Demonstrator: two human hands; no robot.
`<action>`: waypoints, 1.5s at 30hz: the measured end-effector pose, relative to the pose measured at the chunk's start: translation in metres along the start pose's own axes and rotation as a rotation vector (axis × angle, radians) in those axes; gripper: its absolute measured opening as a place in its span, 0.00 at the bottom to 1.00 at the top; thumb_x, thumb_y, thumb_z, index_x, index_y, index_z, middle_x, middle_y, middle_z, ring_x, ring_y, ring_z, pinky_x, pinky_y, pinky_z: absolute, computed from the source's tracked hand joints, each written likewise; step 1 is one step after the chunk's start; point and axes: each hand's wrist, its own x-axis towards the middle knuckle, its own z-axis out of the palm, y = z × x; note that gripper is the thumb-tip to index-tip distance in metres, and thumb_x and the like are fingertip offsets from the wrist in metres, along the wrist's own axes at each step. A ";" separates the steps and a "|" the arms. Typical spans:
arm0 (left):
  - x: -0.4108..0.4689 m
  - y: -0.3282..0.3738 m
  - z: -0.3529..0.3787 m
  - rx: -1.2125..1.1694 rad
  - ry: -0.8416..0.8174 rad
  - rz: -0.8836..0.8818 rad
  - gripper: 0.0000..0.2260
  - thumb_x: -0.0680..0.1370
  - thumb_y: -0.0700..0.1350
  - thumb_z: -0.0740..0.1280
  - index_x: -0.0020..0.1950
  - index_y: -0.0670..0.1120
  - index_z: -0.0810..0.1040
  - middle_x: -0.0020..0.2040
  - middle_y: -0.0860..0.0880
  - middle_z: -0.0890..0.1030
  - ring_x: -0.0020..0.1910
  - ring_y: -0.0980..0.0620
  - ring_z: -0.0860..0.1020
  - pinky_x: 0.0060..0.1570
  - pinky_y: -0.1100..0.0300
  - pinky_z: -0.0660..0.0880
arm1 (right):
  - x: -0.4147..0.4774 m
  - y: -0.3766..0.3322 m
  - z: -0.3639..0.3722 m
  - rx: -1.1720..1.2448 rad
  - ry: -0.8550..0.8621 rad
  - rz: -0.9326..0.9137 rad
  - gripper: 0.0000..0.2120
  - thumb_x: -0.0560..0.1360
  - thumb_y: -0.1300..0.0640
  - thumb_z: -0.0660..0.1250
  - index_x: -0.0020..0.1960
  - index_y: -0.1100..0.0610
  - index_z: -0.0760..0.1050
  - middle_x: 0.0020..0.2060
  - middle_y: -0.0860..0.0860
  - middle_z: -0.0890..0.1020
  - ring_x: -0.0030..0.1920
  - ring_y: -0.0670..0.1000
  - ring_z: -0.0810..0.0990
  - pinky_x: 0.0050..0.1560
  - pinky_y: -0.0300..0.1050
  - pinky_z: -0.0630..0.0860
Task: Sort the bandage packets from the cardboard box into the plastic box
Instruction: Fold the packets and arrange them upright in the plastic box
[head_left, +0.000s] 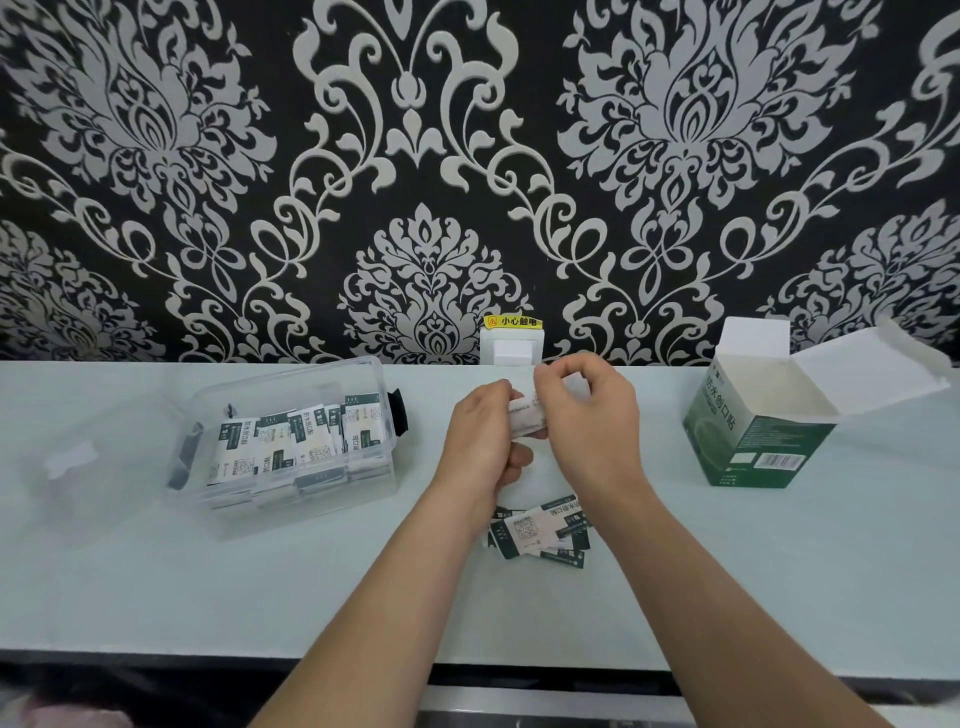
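Nearest, a loose pile of bandage packets lies on the smooth pale bench under the wrists. Above it, the left hand and right hand pinch a white packet, fingers curled round its ends. The packets are probably feather-light, flat, bendy paper, best pinched by the edges. The clear plastic box on the left holds many. The open cardboard box stands on the right.

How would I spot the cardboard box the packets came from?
Follow the pale table to its right side, by the patterned wall. The cardboard box stands there, green and white with its top flaps open, unlike the clear plastic box on the left.
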 end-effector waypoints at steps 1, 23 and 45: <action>-0.001 0.003 0.000 -0.024 -0.020 -0.018 0.08 0.79 0.46 0.56 0.44 0.45 0.71 0.26 0.50 0.76 0.21 0.54 0.64 0.23 0.65 0.55 | 0.000 -0.001 0.000 0.033 0.009 -0.001 0.06 0.72 0.53 0.65 0.37 0.51 0.75 0.35 0.45 0.80 0.41 0.49 0.80 0.45 0.52 0.79; -0.010 0.011 -0.024 0.235 0.091 0.343 0.14 0.79 0.36 0.58 0.56 0.50 0.77 0.44 0.47 0.82 0.30 0.55 0.75 0.34 0.57 0.70 | -0.006 -0.018 0.011 -0.256 -0.247 -0.206 0.20 0.79 0.66 0.53 0.67 0.52 0.69 0.51 0.50 0.77 0.46 0.48 0.75 0.39 0.34 0.68; -0.033 0.051 -0.159 0.637 0.447 0.242 0.02 0.71 0.46 0.73 0.41 0.53 0.82 0.34 0.53 0.84 0.37 0.52 0.81 0.44 0.56 0.77 | -0.023 -0.046 0.106 -0.025 -0.322 -0.088 0.11 0.75 0.64 0.65 0.51 0.50 0.78 0.37 0.46 0.82 0.39 0.46 0.80 0.41 0.42 0.77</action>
